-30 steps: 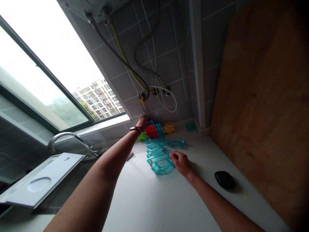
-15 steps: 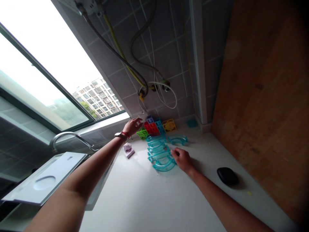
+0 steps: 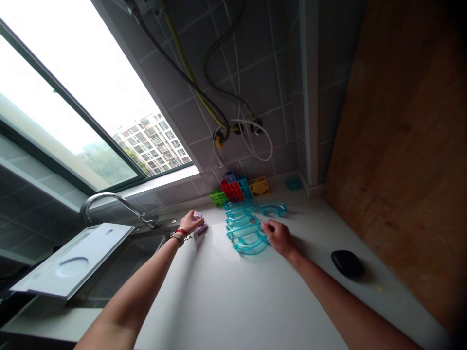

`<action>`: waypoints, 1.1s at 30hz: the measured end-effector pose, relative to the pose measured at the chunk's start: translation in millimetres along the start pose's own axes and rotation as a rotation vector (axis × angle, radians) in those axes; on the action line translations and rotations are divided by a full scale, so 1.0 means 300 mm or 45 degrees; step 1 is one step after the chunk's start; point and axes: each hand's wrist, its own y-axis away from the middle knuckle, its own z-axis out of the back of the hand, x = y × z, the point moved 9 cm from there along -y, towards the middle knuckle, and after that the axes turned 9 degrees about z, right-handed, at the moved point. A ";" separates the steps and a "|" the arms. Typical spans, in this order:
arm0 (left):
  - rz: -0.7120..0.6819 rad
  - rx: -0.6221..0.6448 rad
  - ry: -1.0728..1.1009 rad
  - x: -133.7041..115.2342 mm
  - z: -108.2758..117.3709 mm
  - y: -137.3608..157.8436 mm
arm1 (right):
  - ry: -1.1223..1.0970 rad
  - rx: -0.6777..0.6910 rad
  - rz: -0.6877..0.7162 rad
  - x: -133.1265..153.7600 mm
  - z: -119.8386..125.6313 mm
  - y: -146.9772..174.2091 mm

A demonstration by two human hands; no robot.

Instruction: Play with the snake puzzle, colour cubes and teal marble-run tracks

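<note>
My left hand [image 3: 190, 222] has its fingers closed around a small lilac block [image 3: 197, 215], just left of the toys. A flat lilac piece [image 3: 201, 229] lies under its fingertips. Beside the stacked, clear teal curved track pieces [image 3: 241, 228], my right hand [image 3: 279, 236] rests on the counter with curled fingers. Its fingertips are at the right edge of the pieces; whether they pinch anything is hidden. Another teal curved piece [image 3: 273, 209] lies behind that hand. At the back stand red [image 3: 232, 190], green [image 3: 218, 197], blue [image 3: 244, 186] and yellow [image 3: 259, 186] openwork blocks.
A black rounded object [image 3: 348, 263] lies right on the white counter [image 3: 219, 301]. To the left are a sink [image 3: 120, 270], a faucet [image 3: 113, 197] and a white panel [image 3: 73, 260] across it. Hoses [image 3: 189, 87] hang on the tiled wall; a wooden board [image 3: 394, 170] borders the right.
My left hand has moved from the green block down and toward me, onto the lilac block, and its fingers have closed. My right hand has stayed beside the teal track pieces.
</note>
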 end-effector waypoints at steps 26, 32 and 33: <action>-0.535 0.133 1.400 -0.417 -0.172 0.690 | -0.067 0.317 0.385 0.349 -0.066 0.150; -0.656 0.503 1.553 -0.456 -0.212 0.747 | -0.362 0.173 -0.053 0.249 -0.055 0.129; -0.642 0.467 1.534 -0.457 -0.207 0.747 | -0.423 0.171 -0.084 0.245 -0.059 0.128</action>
